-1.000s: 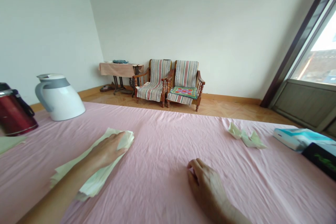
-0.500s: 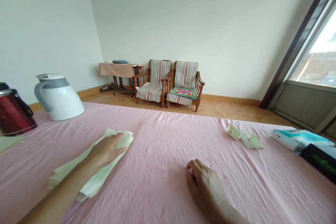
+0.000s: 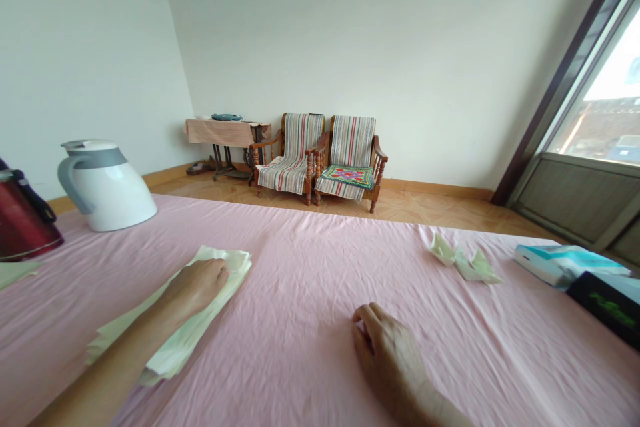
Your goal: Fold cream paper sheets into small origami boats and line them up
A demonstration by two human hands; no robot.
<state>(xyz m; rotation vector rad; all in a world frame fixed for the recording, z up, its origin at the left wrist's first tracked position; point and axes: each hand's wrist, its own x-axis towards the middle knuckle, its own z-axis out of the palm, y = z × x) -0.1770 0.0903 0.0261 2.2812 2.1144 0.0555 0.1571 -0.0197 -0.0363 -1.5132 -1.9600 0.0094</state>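
My left hand (image 3: 203, 283) lies on top of a stack of thin pale-green paper sheets (image 3: 185, 340) on the pink cloth. Its fingers are curled in towards the palm, and their tips are hidden, so any sheet pinched under them cannot be seen. Off to the right, my right hand (image 3: 390, 347) rests on the cloth with the fingers bent towards the thumb; nothing shows in it. Beyond that hand sits a folded pale-green paper piece (image 3: 477, 268) with upright points.
A white jug (image 3: 117, 193) and a red flask (image 3: 25, 217) stand at the left, near more green paper (image 3: 15, 272). A blue-and-white packet (image 3: 565, 263) and a black box (image 3: 605, 307) lie right on the pink cloth (image 3: 300, 320). Two chairs (image 3: 345, 153) stand beyond.
A paper corner that stood up by my left fingers no longer shows, and those fingers are curled in more. My right hand stays on the cloth. The view has shifted slightly.
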